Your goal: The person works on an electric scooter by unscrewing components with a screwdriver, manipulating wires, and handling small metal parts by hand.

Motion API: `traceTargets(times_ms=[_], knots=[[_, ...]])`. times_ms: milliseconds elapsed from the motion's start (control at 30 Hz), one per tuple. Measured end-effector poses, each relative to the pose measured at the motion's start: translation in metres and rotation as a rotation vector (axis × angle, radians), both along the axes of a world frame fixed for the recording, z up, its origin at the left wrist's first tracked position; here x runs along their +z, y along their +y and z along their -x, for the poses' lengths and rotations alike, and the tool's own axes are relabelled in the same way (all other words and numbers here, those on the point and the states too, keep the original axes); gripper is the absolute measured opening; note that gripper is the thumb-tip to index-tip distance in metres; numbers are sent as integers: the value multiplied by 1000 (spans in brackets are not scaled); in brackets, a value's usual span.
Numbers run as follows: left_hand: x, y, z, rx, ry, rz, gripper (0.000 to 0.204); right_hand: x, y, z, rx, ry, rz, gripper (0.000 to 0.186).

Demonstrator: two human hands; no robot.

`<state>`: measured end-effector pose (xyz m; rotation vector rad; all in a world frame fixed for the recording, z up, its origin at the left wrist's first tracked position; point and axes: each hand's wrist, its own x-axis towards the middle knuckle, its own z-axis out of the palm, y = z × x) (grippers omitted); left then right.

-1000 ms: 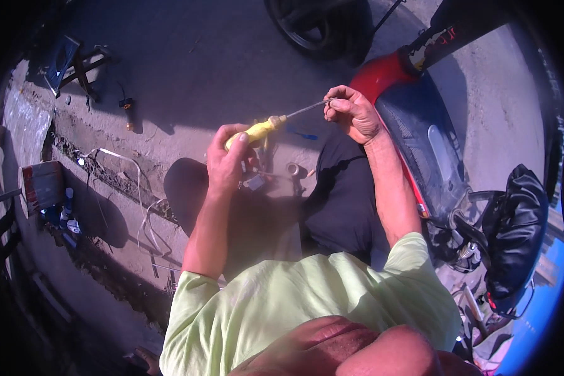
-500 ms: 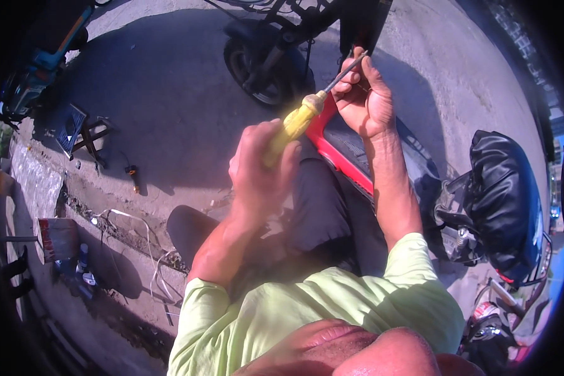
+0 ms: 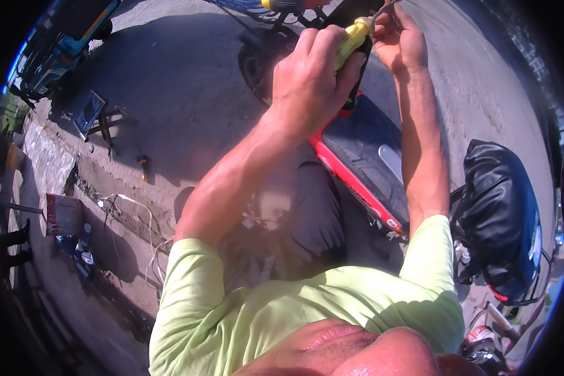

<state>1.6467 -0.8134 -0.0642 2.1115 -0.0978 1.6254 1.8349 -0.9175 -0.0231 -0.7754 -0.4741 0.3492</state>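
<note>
My left hand [image 3: 313,78] is wrapped around the yellow handle of a screwdriver [image 3: 355,42], held tilted with its shaft pointing up and to the right. Close by, my right hand [image 3: 407,45] is raised at the shaft's far end, its fingers curled in around the tip. What those fingers pinch is too small to make out. Both hands are over a red and black scooter [image 3: 357,178], near its front end, where cables show at the top edge. The scooter's dark front wheel [image 3: 252,66] is partly hidden behind my left hand.
At the right is a seat or box under a black cover [image 3: 501,219]. To the left lie a small folding stool [image 3: 100,119] and an orange-black tool [image 3: 143,168]. A stained container [image 3: 64,214] and white cable [image 3: 138,203] are lower left. Another vehicle [image 3: 59,53] stands upper left.
Both my hands have moved up and to the right with the screwdriver, toward the top edge. The view has shifted, bringing more of the scooter's front cables and the vehicle at left into sight.
</note>
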Motion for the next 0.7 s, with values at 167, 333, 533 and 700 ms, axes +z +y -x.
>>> traceTargets(times_ms=[167,333,533,700], knots=[[5,-2,-7,-3,8,-16,35,10,-3,-6,60,17,54,22],[11,-7,-9,-9,77,17,32,12,-6,-18,101,98,78,21],[21,-5,-9,-10,129,33,27,13,-8,-22,145,76,95,22],[50,-14,7,-66,221,82,28,9,-11,-29,120,72,171,22]])
